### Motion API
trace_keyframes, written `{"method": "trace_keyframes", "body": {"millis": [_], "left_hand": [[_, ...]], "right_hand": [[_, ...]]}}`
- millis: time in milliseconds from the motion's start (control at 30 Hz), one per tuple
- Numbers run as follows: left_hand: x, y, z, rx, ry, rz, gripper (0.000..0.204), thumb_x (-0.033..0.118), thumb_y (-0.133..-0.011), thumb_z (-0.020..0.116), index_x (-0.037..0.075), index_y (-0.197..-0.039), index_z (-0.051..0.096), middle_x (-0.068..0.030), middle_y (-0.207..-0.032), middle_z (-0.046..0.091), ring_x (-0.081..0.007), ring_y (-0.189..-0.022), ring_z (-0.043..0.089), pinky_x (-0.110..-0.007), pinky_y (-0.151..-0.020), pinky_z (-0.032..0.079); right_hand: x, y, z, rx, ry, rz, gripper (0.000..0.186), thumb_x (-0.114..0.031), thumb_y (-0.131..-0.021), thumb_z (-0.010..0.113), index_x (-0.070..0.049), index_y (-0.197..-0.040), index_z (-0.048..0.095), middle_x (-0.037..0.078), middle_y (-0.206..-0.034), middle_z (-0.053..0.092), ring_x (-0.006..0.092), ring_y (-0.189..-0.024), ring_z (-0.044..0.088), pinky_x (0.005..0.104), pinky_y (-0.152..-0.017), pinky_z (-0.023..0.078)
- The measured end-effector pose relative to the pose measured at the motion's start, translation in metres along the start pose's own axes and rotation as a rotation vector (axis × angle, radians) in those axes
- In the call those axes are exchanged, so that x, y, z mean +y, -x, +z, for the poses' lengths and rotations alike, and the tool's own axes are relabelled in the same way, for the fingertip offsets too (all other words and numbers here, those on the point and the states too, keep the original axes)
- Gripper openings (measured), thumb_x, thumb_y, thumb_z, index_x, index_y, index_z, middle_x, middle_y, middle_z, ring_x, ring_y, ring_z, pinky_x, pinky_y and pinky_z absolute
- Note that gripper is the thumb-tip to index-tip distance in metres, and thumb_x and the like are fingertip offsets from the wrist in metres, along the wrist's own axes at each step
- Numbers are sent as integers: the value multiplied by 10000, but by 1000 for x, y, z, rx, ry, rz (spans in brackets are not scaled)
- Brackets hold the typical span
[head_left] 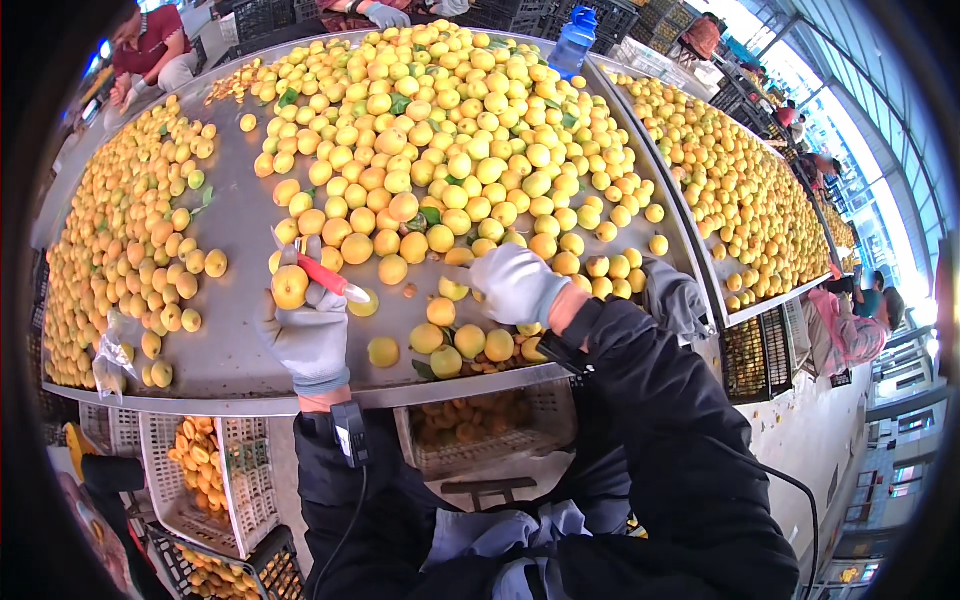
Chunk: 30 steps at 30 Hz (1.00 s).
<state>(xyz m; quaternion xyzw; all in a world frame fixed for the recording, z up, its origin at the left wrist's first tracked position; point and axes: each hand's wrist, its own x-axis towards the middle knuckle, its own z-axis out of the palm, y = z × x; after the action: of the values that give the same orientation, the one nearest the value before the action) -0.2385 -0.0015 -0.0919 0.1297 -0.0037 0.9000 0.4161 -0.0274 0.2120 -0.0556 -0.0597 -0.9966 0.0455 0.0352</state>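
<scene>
My left hand, in a pale grey glove, is closed round a yellow apricot and a small knife with a red handle. The handle slants across the fingers, its pale butt end toward the right. To the right, my gloved right hand is over the metal table among loose apricots, palm down. Its fingertips are blurred and partly hidden, close to a cut apricot. Several whole apricots lie between my hands and the table's near edge, with cut pieces beside them.
A big apricot heap covers the far table; another heap lies left. Across a raised rim is more fruit. A blue bottle stands at the back. Crates below hold orange pieces. A grey cloth lies by my right forearm.
</scene>
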Motion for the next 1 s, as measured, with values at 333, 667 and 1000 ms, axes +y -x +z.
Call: {"method": "trace_keyframes", "body": {"millis": [333, 667, 1000], "left_hand": [[-7, 0, 13, 141, 39, 33, 661, 346, -902, 566, 25, -1460, 412, -162, -1510, 422, -109, -685, 348, -294, -681, 360], [-8, -3, 5, -32, 58, -39, 603, 330, -940, 517, 10, -1445, 441, -193, -1481, 449, -134, -846, 513, -332, -800, 441], [-12, -1, -7, 127, 60, -9, 621, 327, -963, 469, 13, -1488, 363, -134, -1518, 421, -251, -1424, 327, -455, -1048, 403]], "right_hand": [[14, 23, -13, -15, 12, 312, 337, -198, -729, 641, -87, -1045, 680, 160, -806, 659, 371, -763, 659, 496, -640, 504], [2, -94, -22, 103, -207, 258, 610, -233, -815, 604, -101, -1401, 496, 169, -1382, 544, 354, -1061, 646, 454, -856, 532], [6, -110, 16, 119, -133, 327, 279, -291, -760, 688, -51, -879, 611, 158, -806, 683, 359, -720, 678, 474, -624, 530]]}}
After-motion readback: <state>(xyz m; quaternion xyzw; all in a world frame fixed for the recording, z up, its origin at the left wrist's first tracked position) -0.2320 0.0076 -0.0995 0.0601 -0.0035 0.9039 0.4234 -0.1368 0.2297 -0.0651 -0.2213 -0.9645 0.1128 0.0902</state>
